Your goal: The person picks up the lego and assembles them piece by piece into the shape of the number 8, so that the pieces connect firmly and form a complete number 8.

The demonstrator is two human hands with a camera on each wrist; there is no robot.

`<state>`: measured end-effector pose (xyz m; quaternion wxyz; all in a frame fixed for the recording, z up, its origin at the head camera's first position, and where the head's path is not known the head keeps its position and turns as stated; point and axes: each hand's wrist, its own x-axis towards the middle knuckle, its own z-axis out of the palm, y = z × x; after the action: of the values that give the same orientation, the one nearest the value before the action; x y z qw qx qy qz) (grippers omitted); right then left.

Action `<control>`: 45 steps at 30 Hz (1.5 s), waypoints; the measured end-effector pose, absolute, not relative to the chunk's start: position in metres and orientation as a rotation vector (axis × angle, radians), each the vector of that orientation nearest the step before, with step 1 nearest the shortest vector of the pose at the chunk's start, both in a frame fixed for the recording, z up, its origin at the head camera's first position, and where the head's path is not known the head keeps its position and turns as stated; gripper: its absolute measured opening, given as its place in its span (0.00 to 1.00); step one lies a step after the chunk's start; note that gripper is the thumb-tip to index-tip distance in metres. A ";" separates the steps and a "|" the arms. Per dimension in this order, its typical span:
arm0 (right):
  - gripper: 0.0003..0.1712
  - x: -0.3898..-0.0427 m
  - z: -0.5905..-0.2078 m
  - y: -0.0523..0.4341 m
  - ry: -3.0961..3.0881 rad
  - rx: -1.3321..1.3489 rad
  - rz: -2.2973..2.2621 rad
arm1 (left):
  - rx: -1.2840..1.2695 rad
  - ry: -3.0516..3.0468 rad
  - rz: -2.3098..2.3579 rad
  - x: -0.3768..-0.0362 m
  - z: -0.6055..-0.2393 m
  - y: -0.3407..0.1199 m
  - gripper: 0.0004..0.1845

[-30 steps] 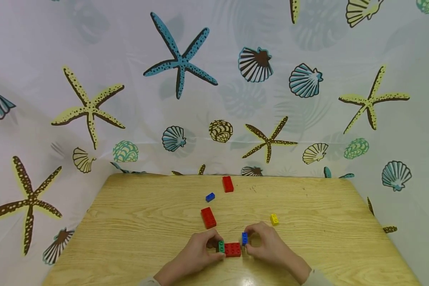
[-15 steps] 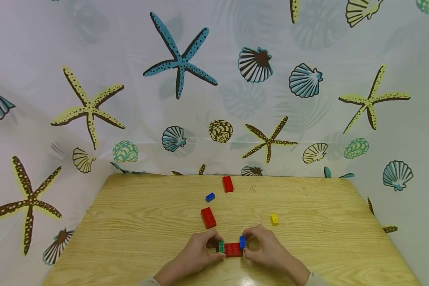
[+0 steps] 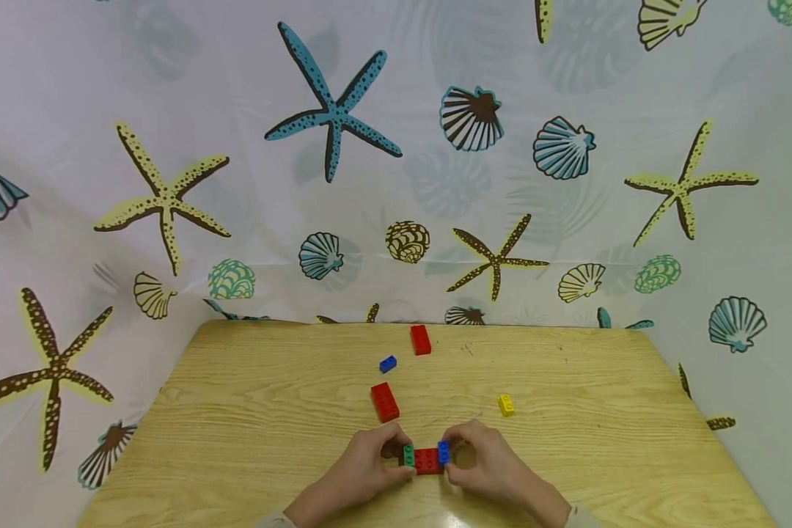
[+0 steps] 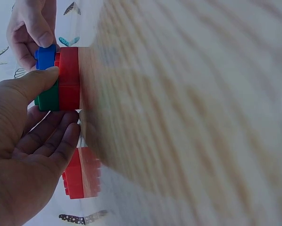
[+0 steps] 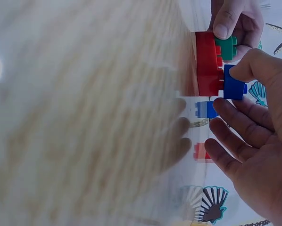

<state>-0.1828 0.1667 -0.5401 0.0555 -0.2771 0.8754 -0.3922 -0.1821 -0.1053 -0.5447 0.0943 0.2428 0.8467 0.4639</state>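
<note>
while our left hand (image 3: 363, 469) pinches the green brick (image 3: 408, 455) already on the red brick (image 3: 426, 460), our right hand (image 3: 491, 462) seats the blue brick (image 3: 444, 452); four loose bricks wait.

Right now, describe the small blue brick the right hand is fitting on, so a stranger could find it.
On the wooden table, at its near edge, two hands meet over a red brick. The blue brick sits at its right end, pinched by the right hand; the loose blue brick lies farther back, untouched.

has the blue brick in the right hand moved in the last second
Yes. In the head view the blue brick has shifted left and slightly down, from beside the red brick's right end onto it; the yellow brick stayed put.
</note>
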 end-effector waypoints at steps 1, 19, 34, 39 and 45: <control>0.17 -0.182 -0.540 0.166 2.648 -0.833 -1.191 | 0.720 2.511 1.376 -0.182 -0.545 -0.105 0.15; 0.16 -0.181 -0.539 0.165 2.651 -0.841 -1.175 | 0.750 2.518 1.374 -0.181 -0.544 -0.106 0.14; 0.16 -0.183 -0.540 0.163 2.677 -0.906 -1.166 | 0.754 2.512 1.386 -0.179 -0.542 -0.107 0.15; 0.17 -0.184 -0.540 0.164 2.696 -0.952 -1.150 | 0.748 2.513 1.388 -0.179 -0.541 -0.106 0.15; 0.17 -0.185 -0.539 0.164 2.703 -0.974 -1.133 | 0.748 2.522 1.380 -0.180 -0.543 -0.106 0.15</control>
<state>-0.1852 0.1639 -0.5389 0.0267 -0.3152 0.8749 -0.3666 -0.1801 -0.1057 -0.5430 0.0854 0.2508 0.8458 0.4630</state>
